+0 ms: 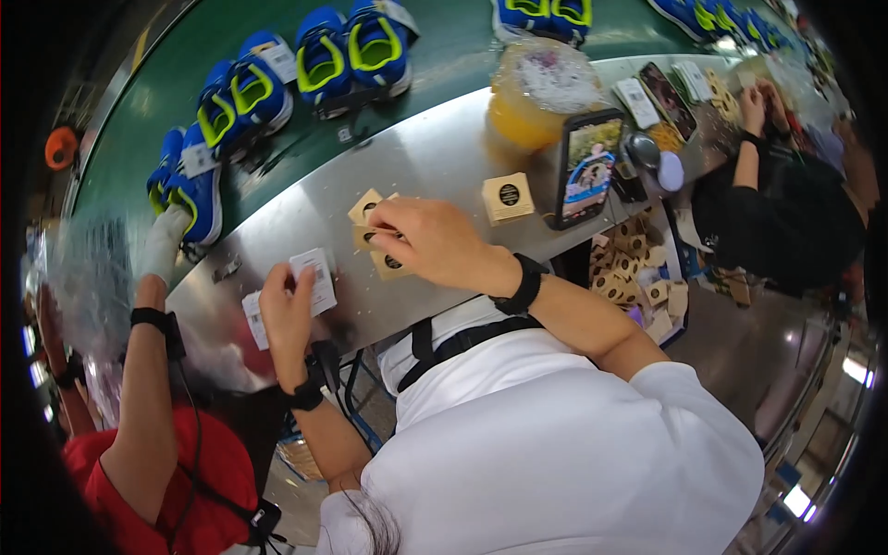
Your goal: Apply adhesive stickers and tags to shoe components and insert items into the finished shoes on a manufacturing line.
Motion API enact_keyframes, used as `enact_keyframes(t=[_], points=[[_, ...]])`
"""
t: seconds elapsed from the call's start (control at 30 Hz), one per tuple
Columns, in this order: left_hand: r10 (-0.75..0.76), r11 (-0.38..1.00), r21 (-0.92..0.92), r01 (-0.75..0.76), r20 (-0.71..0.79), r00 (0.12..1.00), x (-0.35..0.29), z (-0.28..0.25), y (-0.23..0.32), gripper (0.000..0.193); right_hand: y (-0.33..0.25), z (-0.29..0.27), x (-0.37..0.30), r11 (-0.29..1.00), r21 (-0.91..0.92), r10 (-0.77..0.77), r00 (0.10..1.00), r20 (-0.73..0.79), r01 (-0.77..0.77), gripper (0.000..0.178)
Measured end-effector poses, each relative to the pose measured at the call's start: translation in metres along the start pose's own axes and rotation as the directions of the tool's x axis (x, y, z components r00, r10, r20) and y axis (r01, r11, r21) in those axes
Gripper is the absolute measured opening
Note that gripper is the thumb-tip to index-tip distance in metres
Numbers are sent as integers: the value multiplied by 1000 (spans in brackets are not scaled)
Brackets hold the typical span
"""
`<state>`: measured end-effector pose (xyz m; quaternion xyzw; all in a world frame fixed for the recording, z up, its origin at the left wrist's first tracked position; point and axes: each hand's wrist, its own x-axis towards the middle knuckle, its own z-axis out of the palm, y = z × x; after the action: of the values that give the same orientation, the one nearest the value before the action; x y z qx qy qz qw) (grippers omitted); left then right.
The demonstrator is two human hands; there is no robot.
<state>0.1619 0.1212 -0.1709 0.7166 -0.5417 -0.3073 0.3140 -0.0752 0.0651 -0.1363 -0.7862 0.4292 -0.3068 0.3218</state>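
Over the metal table, my right hand (433, 242) pinches a brown card tag (368, 237) with a black round print. More tags of the same kind (393, 265) lie beneath and around its fingertips, partly hidden by the hand. To the left, my left hand (285, 319) has its thumb and forefinger brought together above the white printed labels (323, 287). Whatever sits between those fingertips is too small to make out. Another white label (254, 319) shows on the hand's left side. A neat stack of brown tags (508, 197) lies right of my right hand.
Blue and lime shoes (351, 57) stand on the green conveyor belt (435, 79) beyond the table. A propped phone (588, 168), a plastic-wrapped yellow tub (532, 97) and a box of loose tags (638, 268) are at right. A gloved co-worker's hand (166, 242) touches a shoe at left.
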Motion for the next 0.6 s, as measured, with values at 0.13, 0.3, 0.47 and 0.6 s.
enact_keyframes(t=[0.13, 0.3, 0.47, 0.6], points=[[-60, 966, -251, 66, 31, 998, -1, 5, 0, 24, -6, -11, -7, 988, 147, 45, 999, -12, -43, 14], [-72, 896, -440, 65, 0, 997, -9, 5, 32, 14, -4, -9, -13, 985, 162, -46, 996, -76, 58, 14], [27, 731, -682, 19, 57, 998, -20, 11, 54, 5, -6, -13, -14, 984, 176, -31, 997, -65, 42, 15], [157, 662, -750, 2, 142, 977, -22, 20, 73, 6, -14, -24, -13, 960, 276, -31, 999, -18, 34, 13]])
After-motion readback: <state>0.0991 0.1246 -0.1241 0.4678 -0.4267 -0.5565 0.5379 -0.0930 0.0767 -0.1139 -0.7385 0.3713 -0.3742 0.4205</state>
